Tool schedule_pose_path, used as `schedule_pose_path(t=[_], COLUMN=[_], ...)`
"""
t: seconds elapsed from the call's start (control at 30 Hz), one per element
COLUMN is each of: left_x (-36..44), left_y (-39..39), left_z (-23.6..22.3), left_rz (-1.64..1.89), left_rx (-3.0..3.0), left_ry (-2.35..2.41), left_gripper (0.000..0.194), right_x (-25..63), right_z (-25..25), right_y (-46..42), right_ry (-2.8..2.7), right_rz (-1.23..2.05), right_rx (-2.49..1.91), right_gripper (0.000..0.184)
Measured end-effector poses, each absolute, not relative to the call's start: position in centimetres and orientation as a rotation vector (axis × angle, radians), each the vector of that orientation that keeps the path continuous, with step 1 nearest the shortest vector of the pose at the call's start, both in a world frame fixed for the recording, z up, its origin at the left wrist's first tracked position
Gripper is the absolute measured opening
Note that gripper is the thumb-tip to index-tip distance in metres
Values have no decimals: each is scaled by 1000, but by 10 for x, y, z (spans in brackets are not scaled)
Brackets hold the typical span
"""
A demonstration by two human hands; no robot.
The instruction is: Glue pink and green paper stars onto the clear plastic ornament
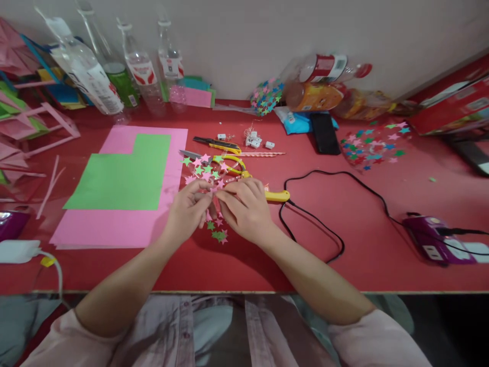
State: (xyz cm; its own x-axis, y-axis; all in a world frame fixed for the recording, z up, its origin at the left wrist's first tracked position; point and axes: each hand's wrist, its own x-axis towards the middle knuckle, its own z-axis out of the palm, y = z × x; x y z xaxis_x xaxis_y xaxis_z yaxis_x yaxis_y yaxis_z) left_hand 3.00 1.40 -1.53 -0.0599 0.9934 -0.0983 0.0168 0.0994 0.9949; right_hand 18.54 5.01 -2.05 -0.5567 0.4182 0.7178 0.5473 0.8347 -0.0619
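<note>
The red table (367, 204) spans the frame. Pink paper (114, 229) occupies the left side; a green sheet (122, 178), notched at its upper left, lies on top of it. Clear bottles (141, 74) stand at the upper left; further bottles (324, 69) lie on their sides at the upper right of center.

Both hands are at the center of the frame. Left hand (185, 209): fingers curled, thumb and index finger nearly closed on the near edge of the star-covered piece. Right hand (248, 211): fingers bent, thumb and index finger drawn together on the same piece, close to the left fingertips. The exact grip point is too small to tell.

The star-covered piece (206, 176), bearing pink and green stars, is located at frame center, between and beyond the hands. The black phone (325, 133) lies at the upper right of center. Scissors (231, 160) with yellow handles lie just beyond the hands, partly covered by stars. The utility knife (217, 144) lies above the scissors. Small white parts (252, 139) are grouped to its right.
</note>
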Motion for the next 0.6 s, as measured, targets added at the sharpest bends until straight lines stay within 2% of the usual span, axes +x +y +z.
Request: schedule_pose_path(t=[0.6], left_x=[27], left_y=[19], left_z=[-18], left_rz=[1231], left_rx=[1096], left_ry=[1296], left_gripper=[8], right_x=[184], right_z=[-29], right_y=[49], right_ry=[-2303], right_rz=[-237], right_rx=[-703], right_gripper=[23])
